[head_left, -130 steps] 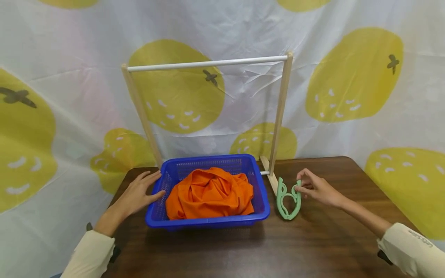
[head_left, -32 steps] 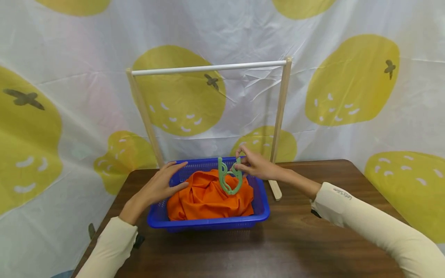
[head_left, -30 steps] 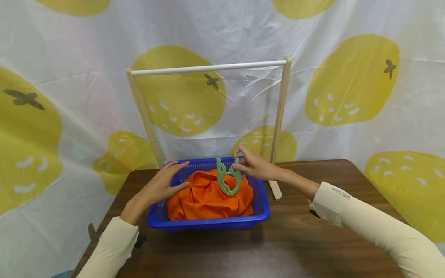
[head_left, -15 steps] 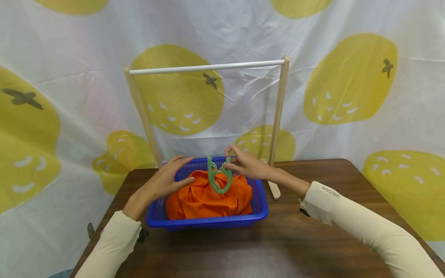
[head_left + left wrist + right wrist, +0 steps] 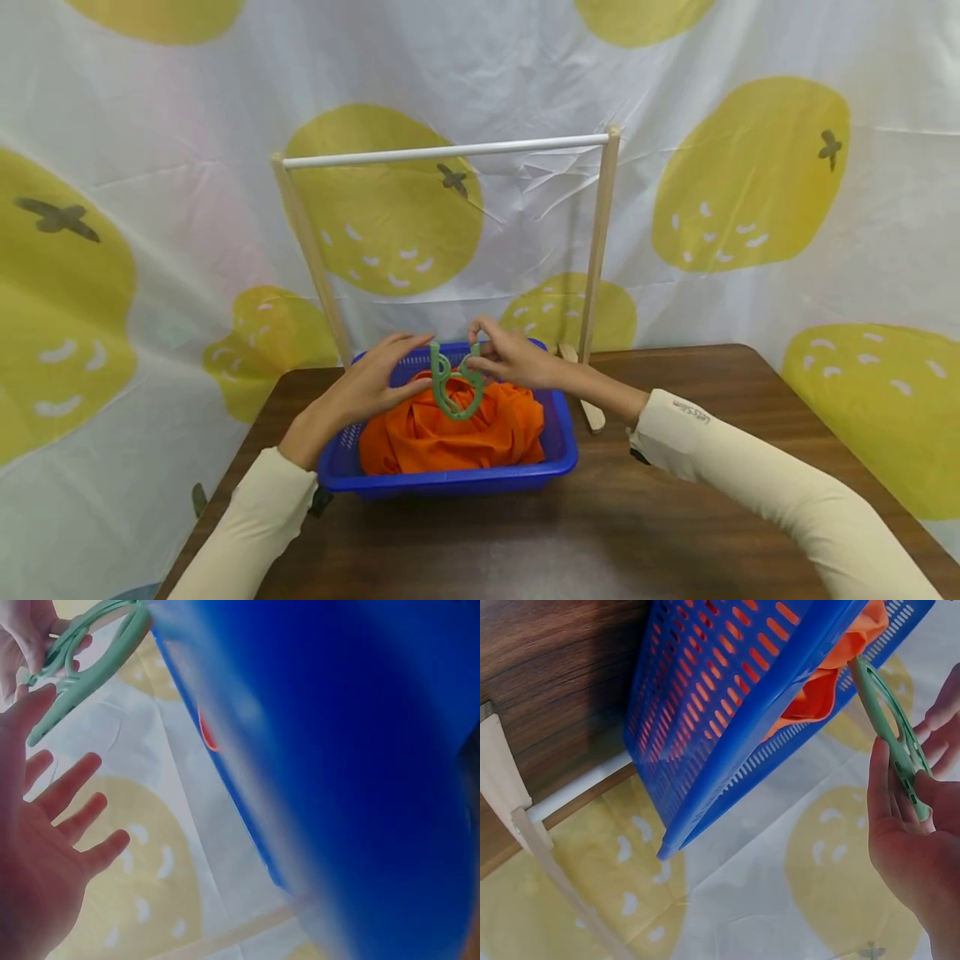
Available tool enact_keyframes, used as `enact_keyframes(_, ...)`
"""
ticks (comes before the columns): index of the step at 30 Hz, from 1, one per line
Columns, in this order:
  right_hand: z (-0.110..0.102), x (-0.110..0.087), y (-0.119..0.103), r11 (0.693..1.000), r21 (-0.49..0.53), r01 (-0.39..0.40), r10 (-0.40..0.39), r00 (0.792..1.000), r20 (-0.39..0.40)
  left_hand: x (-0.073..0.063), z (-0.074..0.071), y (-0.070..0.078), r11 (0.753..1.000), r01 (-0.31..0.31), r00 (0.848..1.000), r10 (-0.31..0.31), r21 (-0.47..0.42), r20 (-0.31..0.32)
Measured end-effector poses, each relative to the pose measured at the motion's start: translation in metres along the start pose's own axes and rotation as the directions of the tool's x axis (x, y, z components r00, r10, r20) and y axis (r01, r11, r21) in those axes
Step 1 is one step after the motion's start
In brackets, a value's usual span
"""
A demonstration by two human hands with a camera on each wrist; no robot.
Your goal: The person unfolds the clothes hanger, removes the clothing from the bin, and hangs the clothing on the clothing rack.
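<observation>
A green folding clothes hanger point(image 5: 439, 392), folded into a U shape, hangs above orange cloth point(image 5: 457, 437) bunched in a blue plastic basket point(image 5: 450, 481). My right hand point(image 5: 517, 360) pinches the upper end of its right arm between thumb and fingers, as the right wrist view confirms on the hanger point(image 5: 875, 709). My left hand point(image 5: 367, 387) is at the hanger's left arm, thumb and fingers apart. In the left wrist view the left hand point(image 5: 49, 855) has its fingers spread and does not close round the hanger point(image 5: 101, 671); whether it touches is unclear.
Behind the basket stands a wooden rack with a white crossbar point(image 5: 450, 151). One rack foot point(image 5: 592, 414) lies right of the basket on the brown wooden table point(image 5: 675, 467). A white curtain with yellow fruit prints point(image 5: 750, 175) hangs close behind.
My right hand has lifted the hanger from the table right of the basket and carried it left over the cloth. My left hand has moved right from the basket's rim to the hanger's left arm.
</observation>
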State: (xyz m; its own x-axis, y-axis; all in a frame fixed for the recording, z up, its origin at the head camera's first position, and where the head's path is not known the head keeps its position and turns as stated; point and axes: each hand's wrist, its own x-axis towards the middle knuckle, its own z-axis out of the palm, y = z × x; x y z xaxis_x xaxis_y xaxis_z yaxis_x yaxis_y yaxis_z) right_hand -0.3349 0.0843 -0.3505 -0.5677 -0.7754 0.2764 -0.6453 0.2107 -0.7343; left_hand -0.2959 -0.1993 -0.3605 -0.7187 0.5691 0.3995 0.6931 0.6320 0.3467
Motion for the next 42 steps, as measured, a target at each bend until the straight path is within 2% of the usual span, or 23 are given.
enact_keyframes(10, 0.003, 0.007, -0.002, 1.0, 0.011, 0.009, -0.009, 1.0, 0.027, 0.003, 0.004, -0.001, 0.996, -0.091, 0.995, 0.091, -0.006, -0.051)
enact_keyframes(17, 0.002, 0.011, -0.001, 1.0, 0.028, -0.003, 0.002, 0.999, 0.038, 0.008, 0.004, -0.001, 0.984, -0.179, 0.978, 0.18, 0.016, -0.106)
enact_keyframes(21, 0.001, 0.012, -0.003, 0.999, 0.033, -0.021, 0.02, 0.999, 0.034, 0.01, 0.003, -0.001, 0.979, -0.204, 0.971, 0.205, 0.016, -0.121)
enact_keyframes(29, -0.003, 0.011, -0.003, 1.0, 0.013, -0.015, 0.014, 1.0, 0.017, 0.007, -0.002, -0.003, 0.98, -0.196, 0.968, 0.197, 0.027, -0.153)
enact_keyframes(36, -0.009, 0.009, -0.002, 0.999, 0.042, 0.006, -0.005, 1.0, -0.031, -0.003, -0.007, -0.008, 0.984, -0.172, 0.969, 0.178, 0.047, -0.173)
enact_keyframes(42, -0.011, 0.007, -0.001, 0.998, 0.07, 0.008, -0.006, 0.999, -0.037, -0.013, -0.009, -0.013, 0.981, -0.185, 0.96, 0.193, 0.06, -0.204)
